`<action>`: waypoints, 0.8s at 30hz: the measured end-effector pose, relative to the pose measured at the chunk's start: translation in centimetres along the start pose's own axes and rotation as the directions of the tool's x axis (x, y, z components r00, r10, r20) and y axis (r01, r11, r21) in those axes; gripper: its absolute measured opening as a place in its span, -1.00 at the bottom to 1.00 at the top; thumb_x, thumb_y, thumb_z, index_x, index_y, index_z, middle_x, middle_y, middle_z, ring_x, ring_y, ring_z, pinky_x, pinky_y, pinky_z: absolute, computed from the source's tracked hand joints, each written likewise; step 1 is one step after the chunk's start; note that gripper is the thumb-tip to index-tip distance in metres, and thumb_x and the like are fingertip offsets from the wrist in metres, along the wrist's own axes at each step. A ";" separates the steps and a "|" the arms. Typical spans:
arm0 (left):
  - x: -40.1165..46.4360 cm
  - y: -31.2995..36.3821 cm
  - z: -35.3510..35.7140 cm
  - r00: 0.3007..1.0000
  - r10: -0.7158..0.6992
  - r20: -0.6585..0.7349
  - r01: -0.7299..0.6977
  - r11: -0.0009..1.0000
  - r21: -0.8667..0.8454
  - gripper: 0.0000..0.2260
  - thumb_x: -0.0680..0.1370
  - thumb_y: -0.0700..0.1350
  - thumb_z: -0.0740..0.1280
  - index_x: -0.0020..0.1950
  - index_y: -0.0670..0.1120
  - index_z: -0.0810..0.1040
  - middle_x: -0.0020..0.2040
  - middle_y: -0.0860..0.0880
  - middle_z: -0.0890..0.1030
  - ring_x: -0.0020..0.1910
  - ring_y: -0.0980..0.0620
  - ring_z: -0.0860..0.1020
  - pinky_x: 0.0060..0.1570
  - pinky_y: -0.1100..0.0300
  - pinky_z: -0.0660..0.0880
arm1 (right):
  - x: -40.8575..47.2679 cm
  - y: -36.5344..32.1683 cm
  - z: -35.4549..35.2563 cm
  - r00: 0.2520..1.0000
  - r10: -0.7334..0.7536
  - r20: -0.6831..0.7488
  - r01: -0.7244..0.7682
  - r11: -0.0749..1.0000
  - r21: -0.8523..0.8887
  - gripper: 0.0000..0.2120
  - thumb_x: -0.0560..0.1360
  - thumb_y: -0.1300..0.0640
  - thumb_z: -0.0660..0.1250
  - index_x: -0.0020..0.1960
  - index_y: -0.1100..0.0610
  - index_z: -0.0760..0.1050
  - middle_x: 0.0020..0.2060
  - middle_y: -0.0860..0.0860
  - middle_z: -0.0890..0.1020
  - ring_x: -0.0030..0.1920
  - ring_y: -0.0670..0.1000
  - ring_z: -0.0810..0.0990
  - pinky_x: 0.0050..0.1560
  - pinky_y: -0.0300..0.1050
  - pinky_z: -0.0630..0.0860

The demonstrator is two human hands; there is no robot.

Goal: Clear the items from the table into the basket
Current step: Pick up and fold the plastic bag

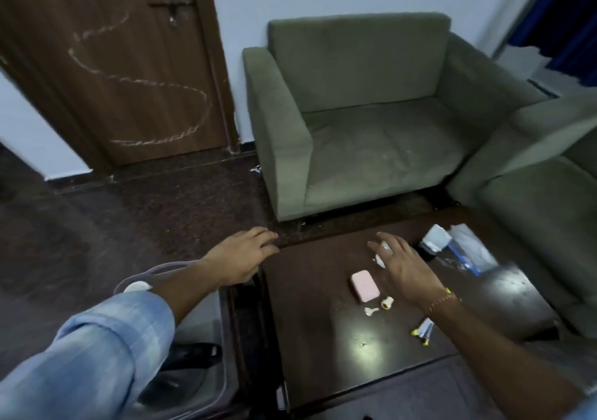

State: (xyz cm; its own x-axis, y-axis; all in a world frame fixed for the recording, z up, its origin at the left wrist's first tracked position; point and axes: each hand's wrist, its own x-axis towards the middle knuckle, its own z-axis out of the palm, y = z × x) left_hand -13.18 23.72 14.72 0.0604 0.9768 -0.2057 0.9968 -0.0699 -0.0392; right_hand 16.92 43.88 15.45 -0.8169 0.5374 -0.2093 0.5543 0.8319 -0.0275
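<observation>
From the head cam, your right hand (pixel 403 264) is out over the dark table (pixel 323 371) with the fingers spread wide and palm down, sitting right on top of a small white thing (pixel 381 258) at about 12 o'clock from the pink case (pixel 363 285). Looks like you're lining up to scoop it, but I can't tell if you've actually got hold of it, the hand covers most of it. Your left hand (pixel 244 254) is loose and open, holding nothing, hanging just past the table's 9 o'clock edge, probably parked there to stay clear or ready to steady the basket (pixel 206 384), which seems to be that clear-ish tub down by your left sleeve at 7 o'clock of the table, with something dark inside it. Handy spot, short carry from the tabletop. Left to clear: the pink case mid-table, a little tape roll (pixel 386 302) and a small white earbud-looking bit (pixel 371 311) just at its 6 o'clock, some pens with yellow tips (pixel 423 330) near your right wrist at 4 o'clock, and plastic packets (pixel 458 246) at the table's 2 o'clock corner. So you're early on, I'd say.
</observation>
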 end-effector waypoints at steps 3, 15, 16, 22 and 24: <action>5.0 5.9 -2.3 0.998 0.063 -0.032 -0.062 0.998 0.024 -0.45 0.53 -0.12 0.24 0.52 0.00 0.22 0.54 -0.04 0.22 0.50 -0.08 0.17 0.40 0.05 0.28 | -3.7 6.1 -0.8 0.995 0.073 -0.068 -0.068 0.995 0.073 -0.34 0.39 0.18 0.34 0.47 0.13 0.29 0.46 0.15 0.29 0.42 0.20 0.31 0.37 0.02 0.31; 21.0 23.5 -9.8 0.939 0.277 -0.202 -0.286 0.958 -0.015 -0.42 0.50 -0.09 0.28 0.52 -0.07 0.25 0.49 -0.05 0.32 0.46 -0.04 0.28 0.38 0.09 0.35 | -14.6 21.5 -3.1 0.921 0.331 -0.205 -0.297 0.938 0.181 -0.41 0.48 0.13 0.30 0.48 0.20 0.27 0.45 0.21 0.30 0.43 0.24 0.29 0.42 0.08 0.29; 21.9 24.2 -10.0 0.934 0.292 -0.208 -0.302 0.953 -0.019 -0.43 0.51 -0.09 0.28 0.52 -0.07 0.25 0.49 -0.05 0.32 0.46 -0.04 0.28 0.39 0.08 0.34 | -15.0 22.0 -3.0 0.918 0.346 -0.196 -0.314 0.933 0.175 -0.41 0.49 0.12 0.28 0.49 0.20 0.25 0.45 0.21 0.28 0.44 0.23 0.28 0.43 0.07 0.27; 26.8 26.4 -10.7 0.905 0.352 -0.238 -0.375 0.925 -0.060 -0.45 0.56 0.05 0.30 0.50 -0.09 0.27 0.50 -0.08 0.29 0.47 -0.07 0.26 0.40 0.02 0.32 | -16.3 23.8 -3.1 0.893 0.423 -0.154 -0.387 0.896 0.216 -0.36 0.47 0.12 0.28 0.51 0.22 0.20 0.48 0.20 0.24 0.47 0.20 0.22 0.48 0.00 0.18; 28.7 26.9 -11.1 0.896 0.376 -0.238 -0.403 0.912 -0.075 -0.45 0.55 0.06 0.31 0.48 -0.10 0.30 0.49 -0.08 0.30 0.46 -0.07 0.27 0.37 0.01 0.35 | -16.6 24.5 -3.4 0.871 0.461 -0.173 -0.413 0.875 0.251 -0.36 0.46 0.17 0.28 0.50 0.24 0.21 0.47 0.22 0.26 0.46 0.21 0.24 0.48 -0.01 0.17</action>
State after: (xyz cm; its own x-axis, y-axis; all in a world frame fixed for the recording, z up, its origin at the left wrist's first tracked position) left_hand 15.98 52.08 18.58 0.4411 0.8968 0.0336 0.8890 -0.4417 0.1203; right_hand 43.54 55.81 21.53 -0.4833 0.8751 -0.0262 0.8629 0.4711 -0.1830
